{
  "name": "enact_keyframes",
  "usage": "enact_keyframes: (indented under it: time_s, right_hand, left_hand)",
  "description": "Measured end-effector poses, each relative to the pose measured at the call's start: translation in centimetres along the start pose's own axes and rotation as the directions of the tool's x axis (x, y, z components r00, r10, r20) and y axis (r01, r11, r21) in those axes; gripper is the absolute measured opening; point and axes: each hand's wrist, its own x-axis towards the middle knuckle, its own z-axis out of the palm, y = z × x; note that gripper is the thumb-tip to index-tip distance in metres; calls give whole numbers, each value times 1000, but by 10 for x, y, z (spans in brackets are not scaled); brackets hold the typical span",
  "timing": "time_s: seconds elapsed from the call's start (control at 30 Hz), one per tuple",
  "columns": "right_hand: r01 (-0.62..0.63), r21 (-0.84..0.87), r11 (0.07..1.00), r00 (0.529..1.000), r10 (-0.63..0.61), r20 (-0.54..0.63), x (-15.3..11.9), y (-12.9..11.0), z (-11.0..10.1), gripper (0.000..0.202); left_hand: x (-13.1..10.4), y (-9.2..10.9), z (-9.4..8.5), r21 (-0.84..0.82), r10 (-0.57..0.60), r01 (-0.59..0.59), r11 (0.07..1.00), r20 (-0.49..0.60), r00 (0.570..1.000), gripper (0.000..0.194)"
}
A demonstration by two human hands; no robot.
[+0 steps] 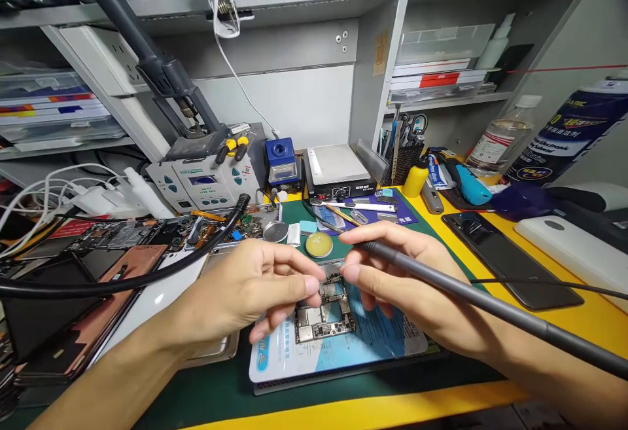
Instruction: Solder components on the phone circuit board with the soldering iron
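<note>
Over the work area my left hand (260, 286) is closed, thumb and fingertips drawn together; anything between them is too small to see. My right hand (412, 273) holds a slim dark grey soldering iron (456, 286) like a pen, its ribbed end near the index finger and its tip hidden. Between and below both hands lies a phone circuit board (324, 315), partly covered by fingers. It rests on a blue-and-white flat box (383, 345) on the green mat. Just beyond my fingertips stands a round tin of yellowish paste (318, 244).
A thick black hose (196, 260) crosses at left, over phone parts. Behind stand a hot-air station (203, 181), a blue iron stand (280, 158) and a heating plate (338, 168). At right are a black phone (510, 256), a bottle (507, 135) and a spray can (574, 129).
</note>
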Motion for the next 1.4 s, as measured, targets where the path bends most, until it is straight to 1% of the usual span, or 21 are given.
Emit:
enact_keyframes:
  time_s: [0.1,0.17,0.3,0.33,0.4,0.57,0.73,0.87,1.0,1.17,1.3,1.4]
  right_hand:
    - [-4,-23,1000,1000,4,-5,0,4,-2,36]
    - [2,1,1000,1000,-2,-11,0,5,-3,38]
    - [61,128,990,997,-54,-55,5,2,-5,24]
    - [73,157,985,996,-62,-71,7,-1,-6,24]
    - [83,214,973,993,-62,-102,11,-6,-8,29]
    - [59,299,952,978,5,-211,22,-18,-10,44]
    - [5,298,955,961,78,-267,30,-17,-9,42]
    - [-55,258,964,953,128,-274,34,-9,-9,37]
    - [-76,232,970,950,141,-278,33,-7,-8,42]
    - [-112,224,968,950,170,-262,32,-10,-6,55]
    - [-141,210,967,953,190,-235,33,-10,-4,56]
    - [-164,187,969,958,201,-203,33,-9,-3,55]
  left_hand:
    - [1,0,-3,24,-7,7,1000,24,1000,53]
    - [1,2,-4,56,5,-6,998,13,1000,49]
    - [-1,10,-7,88,50,-45,995,-54,997,41]
    - [-2,11,-9,88,60,-54,995,-66,996,41]
    - [-3,11,-14,85,79,-72,994,-82,993,43]
    - [-5,-5,-28,103,71,-63,993,-79,994,49]
    - [-6,-20,-38,154,61,-48,987,-79,995,57]
    - [-5,-23,-38,162,33,-18,987,-90,995,57]
    - [-4,-26,-38,178,18,-1,984,-91,996,59]
    - [-3,-32,-44,189,-15,30,982,-78,997,72]
    - [-3,-35,-44,201,-19,30,979,-59,998,75]
    - [-3,-35,-42,201,-23,35,979,-64,998,75]
